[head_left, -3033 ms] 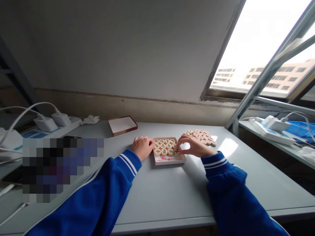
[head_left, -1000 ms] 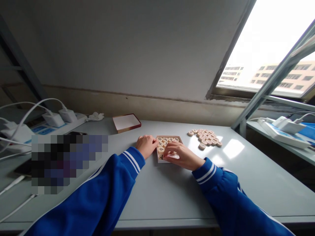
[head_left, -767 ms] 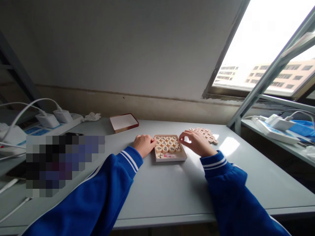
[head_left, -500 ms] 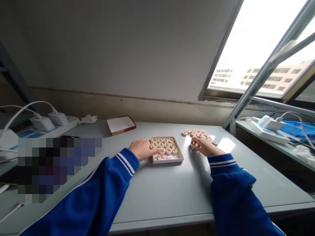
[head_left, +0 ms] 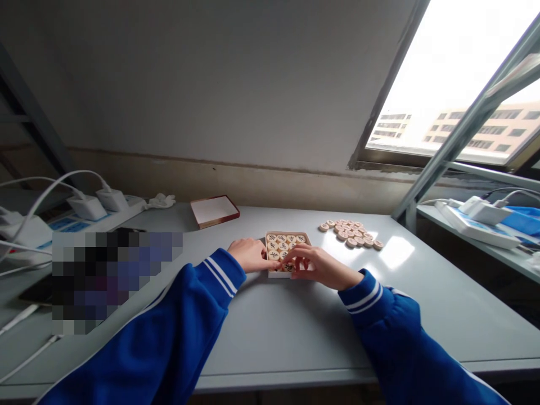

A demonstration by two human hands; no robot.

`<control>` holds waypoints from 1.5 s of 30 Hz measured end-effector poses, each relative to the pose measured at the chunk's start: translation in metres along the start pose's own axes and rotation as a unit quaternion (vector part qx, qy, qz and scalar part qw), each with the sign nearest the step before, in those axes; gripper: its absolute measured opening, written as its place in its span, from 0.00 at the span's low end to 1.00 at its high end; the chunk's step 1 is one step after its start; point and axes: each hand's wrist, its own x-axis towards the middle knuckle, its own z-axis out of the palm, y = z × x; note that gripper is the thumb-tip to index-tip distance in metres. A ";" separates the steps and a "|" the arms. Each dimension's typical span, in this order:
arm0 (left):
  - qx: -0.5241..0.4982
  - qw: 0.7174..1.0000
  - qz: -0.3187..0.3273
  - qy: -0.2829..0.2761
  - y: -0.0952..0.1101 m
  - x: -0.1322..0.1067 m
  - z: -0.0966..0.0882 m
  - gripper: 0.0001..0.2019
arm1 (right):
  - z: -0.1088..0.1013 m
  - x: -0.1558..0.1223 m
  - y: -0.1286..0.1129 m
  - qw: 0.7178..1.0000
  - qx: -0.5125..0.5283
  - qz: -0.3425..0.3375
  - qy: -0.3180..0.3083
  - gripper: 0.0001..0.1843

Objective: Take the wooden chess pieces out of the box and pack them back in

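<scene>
A shallow square box (head_left: 302,238) holds rows of round wooden chess pieces (head_left: 282,242) with black characters. My left hand (head_left: 250,254) is curled against the box's left edge, its forefinger reaching onto the front row. My right hand (head_left: 321,266) is over the box's front right part, its fingertips pinched on one chess piece (head_left: 290,266) low in the front row. A loose pile of several more pieces (head_left: 351,234) lies on the grey table (head_left: 295,320), to the right of the box. Both sleeves are blue with white stripes.
The box's lid (head_left: 214,210), white inside with a red rim, lies at the back left. A power strip with white chargers and cables (head_left: 90,209) sits at the far left. A metal frame post (head_left: 426,180) and a side shelf with chargers (head_left: 481,216) stand at the right.
My right hand went to the loose pile at the right, then came back over the box's front with a piece pinched in it. My left hand stayed at the box's left edge.
</scene>
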 end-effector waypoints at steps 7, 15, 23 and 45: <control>-0.007 1.000 -0.002 -0.001 -0.003 0.001 0.002 0.28 | -0.003 -0.002 0.003 0.998 -0.047 0.018 0.047 0.13; 0.031 0.999 -0.013 0.041 0.006 0.002 0.007 0.33 | 0.000 -0.001 0.003 0.998 -0.048 0.022 0.020 0.17; 0.047 0.996 -0.013 0.074 0.012 0.003 0.013 0.37 | -0.015 -0.002 0.079 0.891 -0.318 0.223 0.237 0.16; 0.057 0.996 -0.005 0.061 0.011 0.002 0.011 0.41 | -0.028 -0.008 0.014 0.996 0.082 0.036 0.023 0.17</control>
